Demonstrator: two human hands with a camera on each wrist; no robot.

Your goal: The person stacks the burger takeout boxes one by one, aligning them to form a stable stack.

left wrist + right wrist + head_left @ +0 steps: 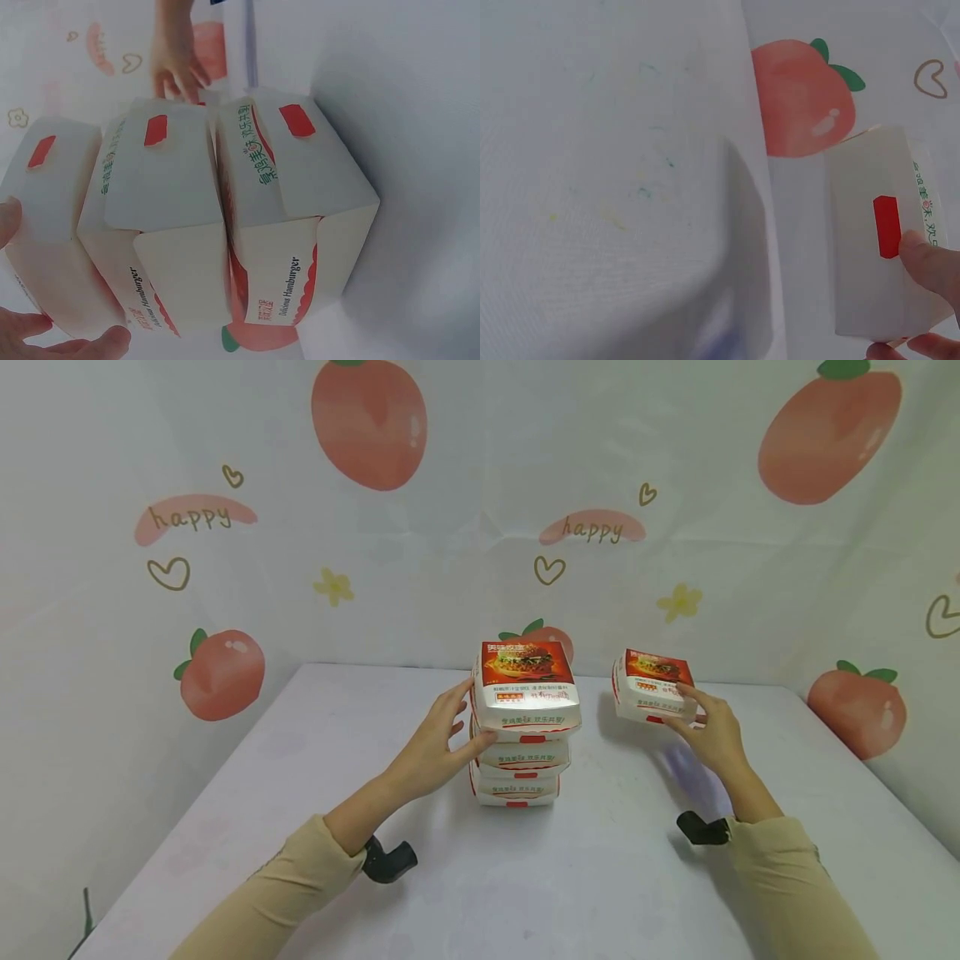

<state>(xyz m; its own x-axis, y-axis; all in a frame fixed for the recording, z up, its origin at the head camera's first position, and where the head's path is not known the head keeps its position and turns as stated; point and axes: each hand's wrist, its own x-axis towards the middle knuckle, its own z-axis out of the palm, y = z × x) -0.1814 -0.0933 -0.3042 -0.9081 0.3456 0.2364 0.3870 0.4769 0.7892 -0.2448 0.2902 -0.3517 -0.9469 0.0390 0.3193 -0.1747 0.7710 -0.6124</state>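
Three white burger boxes stand stacked mid-table, the top burger box (527,687) showing a burger picture on its red lid. The middle box (522,758) and the bottom box (516,788) lie beneath it, red tabs facing front. My left hand (433,747) rests against the top box's left front corner, thumb at the front and fingers spread along the side (56,341). To the right, my right hand (712,731) grips another burger box (651,681) by its right front corner, above the table and tilted. In the right wrist view, my thumb (930,262) presses beside that box's red tab (887,227).
A white-covered table (480,877) extends under the stack, its back edge meeting a white curtain (465,568) printed with red fruits, hearts and "happy". Black mounts (388,862) stick out at both sleeves. The raised box's shadow falls on the table.
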